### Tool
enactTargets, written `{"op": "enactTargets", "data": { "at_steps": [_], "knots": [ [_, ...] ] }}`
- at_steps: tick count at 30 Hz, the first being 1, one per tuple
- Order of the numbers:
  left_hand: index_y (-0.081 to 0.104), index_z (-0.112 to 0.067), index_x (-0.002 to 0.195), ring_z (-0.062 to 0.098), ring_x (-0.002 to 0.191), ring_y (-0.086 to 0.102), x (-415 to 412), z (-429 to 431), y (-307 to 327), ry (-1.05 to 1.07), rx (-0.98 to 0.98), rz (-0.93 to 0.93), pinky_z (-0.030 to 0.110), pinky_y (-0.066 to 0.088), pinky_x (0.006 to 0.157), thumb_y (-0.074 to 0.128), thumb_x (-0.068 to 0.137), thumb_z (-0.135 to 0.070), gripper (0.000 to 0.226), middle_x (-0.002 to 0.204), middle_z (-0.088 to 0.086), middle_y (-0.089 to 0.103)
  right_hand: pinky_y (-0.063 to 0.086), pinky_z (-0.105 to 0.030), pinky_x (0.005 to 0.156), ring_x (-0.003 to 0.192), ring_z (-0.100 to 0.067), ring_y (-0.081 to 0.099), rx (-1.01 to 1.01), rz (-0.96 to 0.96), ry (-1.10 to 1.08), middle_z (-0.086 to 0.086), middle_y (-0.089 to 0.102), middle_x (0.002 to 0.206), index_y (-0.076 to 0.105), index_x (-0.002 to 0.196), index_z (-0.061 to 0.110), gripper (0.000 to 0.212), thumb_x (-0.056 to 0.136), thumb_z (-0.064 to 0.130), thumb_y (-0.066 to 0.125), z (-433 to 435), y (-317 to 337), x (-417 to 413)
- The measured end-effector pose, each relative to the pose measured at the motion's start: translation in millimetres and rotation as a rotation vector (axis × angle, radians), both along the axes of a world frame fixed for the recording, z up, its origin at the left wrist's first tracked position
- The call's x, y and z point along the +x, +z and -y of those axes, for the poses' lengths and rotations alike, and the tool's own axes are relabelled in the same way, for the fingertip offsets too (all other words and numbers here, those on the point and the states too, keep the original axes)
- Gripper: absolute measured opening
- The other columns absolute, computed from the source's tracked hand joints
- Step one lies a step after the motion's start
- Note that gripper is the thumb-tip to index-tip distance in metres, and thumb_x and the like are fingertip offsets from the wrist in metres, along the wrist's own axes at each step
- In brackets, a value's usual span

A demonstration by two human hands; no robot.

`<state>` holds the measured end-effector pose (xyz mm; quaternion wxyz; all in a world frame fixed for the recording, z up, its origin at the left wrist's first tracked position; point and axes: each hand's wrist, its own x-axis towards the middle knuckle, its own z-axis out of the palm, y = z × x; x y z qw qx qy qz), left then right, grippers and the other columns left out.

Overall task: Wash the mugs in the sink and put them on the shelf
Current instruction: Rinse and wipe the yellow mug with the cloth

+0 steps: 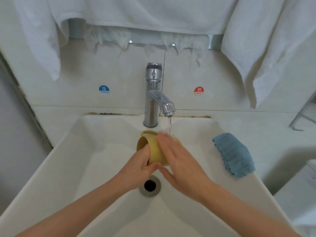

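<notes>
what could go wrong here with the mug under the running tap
The yellow mug is gripped only by the left hand at its rim, while the right hand lies flat on it; it could slip and hit the sink. From the faucet, water strikes the right hand and may splash toward the blue cloth.

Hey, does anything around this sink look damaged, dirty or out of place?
Yes. Dark grime lines the seam where the white ceramic basin meets the tiled wall, either side of the chrome tap. Higher up, a ragged torn white fringe hangs under the draped white towel.
</notes>
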<state>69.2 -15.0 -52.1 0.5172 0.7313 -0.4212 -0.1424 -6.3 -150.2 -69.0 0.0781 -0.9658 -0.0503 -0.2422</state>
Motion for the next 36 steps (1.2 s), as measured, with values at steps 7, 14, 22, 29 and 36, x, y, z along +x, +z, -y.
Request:
{"op": "enactTargets", "data": {
  "at_steps": [7, 14, 22, 29, 36],
  "knots": [
    [0.047, -0.032, 0.123, 0.007, 0.116, 0.055, 2.2, -3.7, -4.5, -0.001, -0.049, -0.160, 0.026, 0.045, 0.099, 0.059, 0.080, -0.013, 0.049, 0.124, -0.008, 0.059, 0.037, -0.037, 0.107, 0.135, -0.025, 0.038, -0.024, -0.068, -0.061, -0.011, 0.037, 0.148, 0.028, 0.144, 0.005, 0.079, 0.078, 0.030, 0.062, 23.4, 1.5, -4.9],
    [0.048, -0.024, 0.127, 0.008, 0.115, 0.058, 3.1, -3.3, -2.2, -0.030, -0.110, -0.211, 0.024, 0.047, 0.095, 0.060, 0.086, -0.001, 0.049, 0.123, -0.005, 0.062, 0.013, -0.030, 0.116, 0.144, -0.019, 0.013, -0.041, -0.049, 0.037, -0.008, 0.019, 0.155, 0.017, 0.147, 0.008, 0.082, 0.078, 0.034, 0.050, -3.1, 1.1, -5.9],
    [0.047, -0.020, 0.128, 0.003, 0.111, 0.059, 8.1, -5.0, -4.4, -0.020, -0.141, -0.316, 0.019, 0.048, 0.092, 0.059, 0.085, 0.000, 0.048, 0.120, -0.010, 0.061, 0.024, -0.037, 0.114, 0.136, -0.008, 0.018, 0.038, -0.050, -0.147, -0.004, 0.033, 0.150, 0.028, 0.146, 0.010, 0.080, 0.076, 0.048, 0.041, 30.3, 5.0, -7.1],
    [0.055, -0.012, 0.120, 0.019, 0.110, 0.062, 8.8, -3.8, -6.8, -0.078, -0.176, -0.380, 0.027, 0.051, 0.089, 0.058, 0.086, 0.002, 0.037, 0.113, 0.004, 0.068, 0.006, -0.018, 0.116, 0.143, -0.004, 0.007, 0.131, -0.125, 0.120, 0.009, 0.016, 0.155, 0.019, 0.148, 0.020, 0.078, 0.080, 0.040, 0.050, -10.9, 6.1, -5.3],
    [0.051, -0.024, 0.121, 0.009, 0.111, 0.061, 8.5, -2.5, -10.7, -0.068, -0.144, -0.418, 0.023, 0.049, 0.091, 0.059, 0.074, -0.012, 0.048, 0.119, -0.007, 0.065, 0.028, -0.026, 0.109, 0.140, 0.001, 0.003, 0.096, -0.369, -0.081, 0.024, -0.007, 0.152, -0.011, 0.145, 0.036, 0.108, 0.074, 0.054, 0.068, 33.0, 15.5, -9.7]
  ]
}}
